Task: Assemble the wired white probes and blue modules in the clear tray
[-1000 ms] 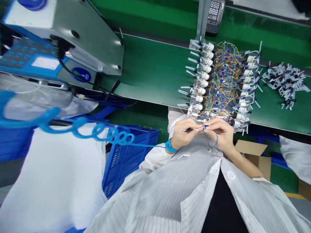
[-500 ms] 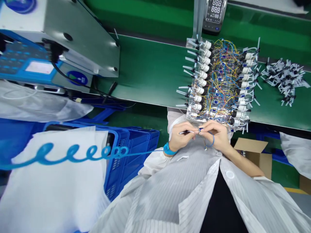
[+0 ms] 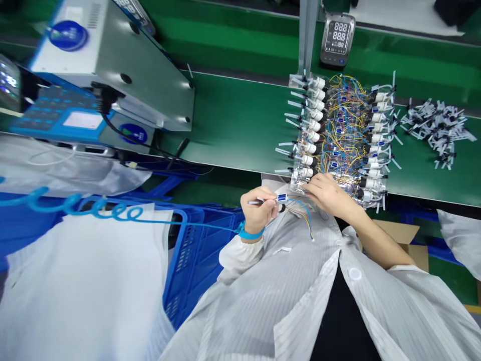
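Note:
My left hand (image 3: pixel 259 209) is closed on a small wired module (image 3: pixel 281 197) with a blue and white face, held in front of my coat. Its blue, yellow and dark wires hang right and end in a small white plug (image 3: pixel 312 239). A thin white strip also sticks out of this hand. My right hand (image 3: pixel 326 194) is at the near end of a foil-lined batch of wired assemblies (image 3: pixel 340 135), its fingers bent and pressed together there. What they touch is hidden. White cylindrical parts with pale ties line both sides of the batch.
A pile of black parts with pale strips (image 3: pixel 438 125) lies right on the green bench (image 3: pixel 240 115). A digital display (image 3: pixel 337 40) stands behind. Grey and blue instruments (image 3: pixel 143 75) are at left. A coiled blue cord (image 3: pixel 188 223) runs from my left wristband over blue crates (image 3: pixel 199 255).
Both hands were together on the module; now they are apart. My left hand has drawn it left, while my right hand has let go and moved up to the batch's near end.

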### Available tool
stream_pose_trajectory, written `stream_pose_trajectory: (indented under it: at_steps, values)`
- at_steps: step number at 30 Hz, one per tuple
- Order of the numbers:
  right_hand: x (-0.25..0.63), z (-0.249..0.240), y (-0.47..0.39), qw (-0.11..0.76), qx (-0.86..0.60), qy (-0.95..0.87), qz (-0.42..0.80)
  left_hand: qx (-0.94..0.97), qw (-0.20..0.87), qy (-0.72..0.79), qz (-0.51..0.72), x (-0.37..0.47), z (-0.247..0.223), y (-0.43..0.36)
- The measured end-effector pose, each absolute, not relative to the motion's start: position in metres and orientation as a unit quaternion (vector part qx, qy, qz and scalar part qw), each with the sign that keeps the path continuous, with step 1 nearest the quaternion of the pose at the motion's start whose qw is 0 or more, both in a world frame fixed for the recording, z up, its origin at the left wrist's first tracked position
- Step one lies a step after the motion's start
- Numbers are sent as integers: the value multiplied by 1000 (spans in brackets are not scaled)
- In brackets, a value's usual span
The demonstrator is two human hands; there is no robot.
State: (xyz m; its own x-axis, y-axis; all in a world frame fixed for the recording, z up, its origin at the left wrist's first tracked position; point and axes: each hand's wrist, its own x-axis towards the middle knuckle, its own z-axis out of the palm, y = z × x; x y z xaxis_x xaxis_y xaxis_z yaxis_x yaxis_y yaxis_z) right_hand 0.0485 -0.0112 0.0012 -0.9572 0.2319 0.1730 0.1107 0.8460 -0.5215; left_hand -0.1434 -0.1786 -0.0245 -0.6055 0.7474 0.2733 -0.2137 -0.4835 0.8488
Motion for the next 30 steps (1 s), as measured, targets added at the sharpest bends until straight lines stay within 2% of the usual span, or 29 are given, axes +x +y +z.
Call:
stream_pose_trajectory:
  at_steps: [6,11,14,20,25,30]
  values:
    - [94,-8,13,156,-101,-945,270,355,296,330,823,-121,-19,-123]
    - [111,-13,17,186,-127,-933,279,326,310,383,806,-104,-41,-88]
    - [113,-17,17,191,-148,-929,279,381,289,423,770,-109,-47,-91]
    - [120,-4,22,198,-174,-909,322,564,219,525,598,-132,-39,-117]
    - [91,14,2,228,-163,-902,328,585,207,505,600,-138,-46,-124]
    - [48,-3,-22,236,-120,-897,354,590,196,508,596,-140,-49,-130]
